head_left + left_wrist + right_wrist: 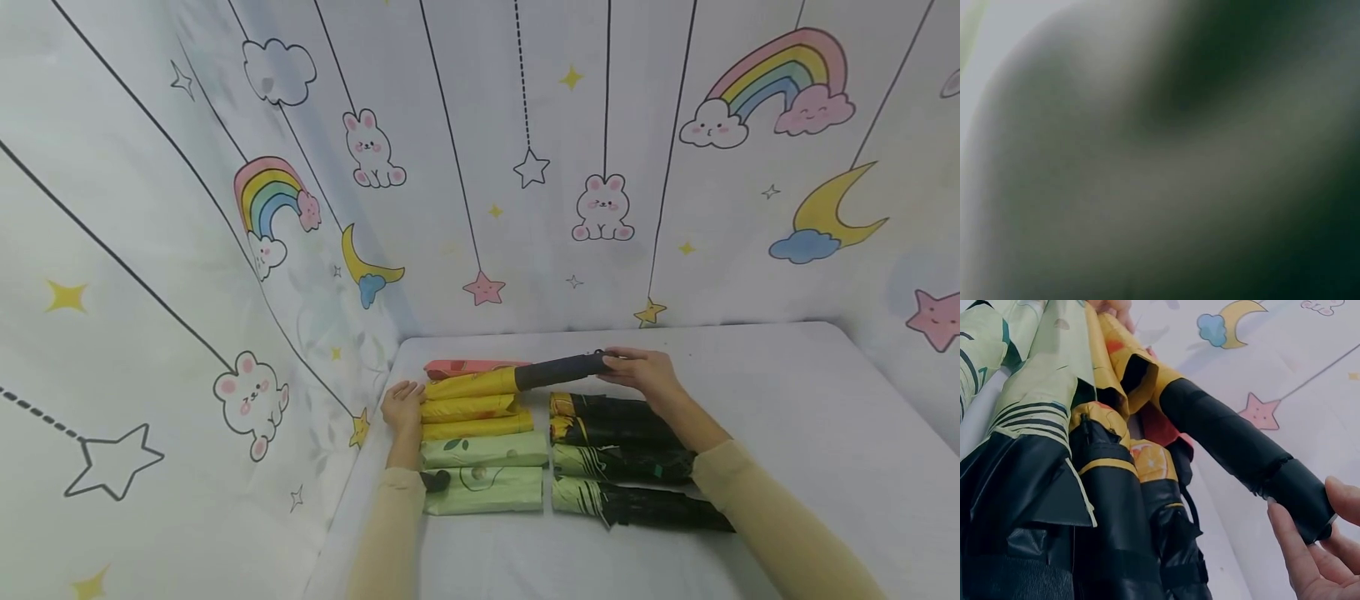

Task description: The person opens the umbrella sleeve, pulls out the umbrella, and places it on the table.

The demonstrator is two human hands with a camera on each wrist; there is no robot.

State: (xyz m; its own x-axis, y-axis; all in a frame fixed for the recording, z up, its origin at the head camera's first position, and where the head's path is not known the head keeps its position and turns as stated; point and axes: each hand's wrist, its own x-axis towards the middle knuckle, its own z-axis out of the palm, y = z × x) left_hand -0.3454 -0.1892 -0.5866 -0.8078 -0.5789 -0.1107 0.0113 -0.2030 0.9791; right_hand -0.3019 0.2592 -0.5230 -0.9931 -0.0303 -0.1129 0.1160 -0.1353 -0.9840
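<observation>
My right hand (637,371) pinches the black end of a slim folded umbrella (558,372), thumb on one side and fingers on the other. Its other end sits inside a yellow printed cover (472,383), and the black end is tilted up. At the far left end of that cover my left hand (403,407) grips with its fingertips. In the right wrist view, the black umbrella (1229,437) slants down from the yellow cover to my right fingers (1294,544). The left wrist view is a dark blur.
Below the held cover lie two yellow covers (476,427) and two green avocado-print ones (483,490). A pink-red cover (461,366) lies behind. Several black folded umbrellas (652,462) with patterned ends form a right column on the white table (787,392). A patterned curtain (525,225) hangs behind.
</observation>
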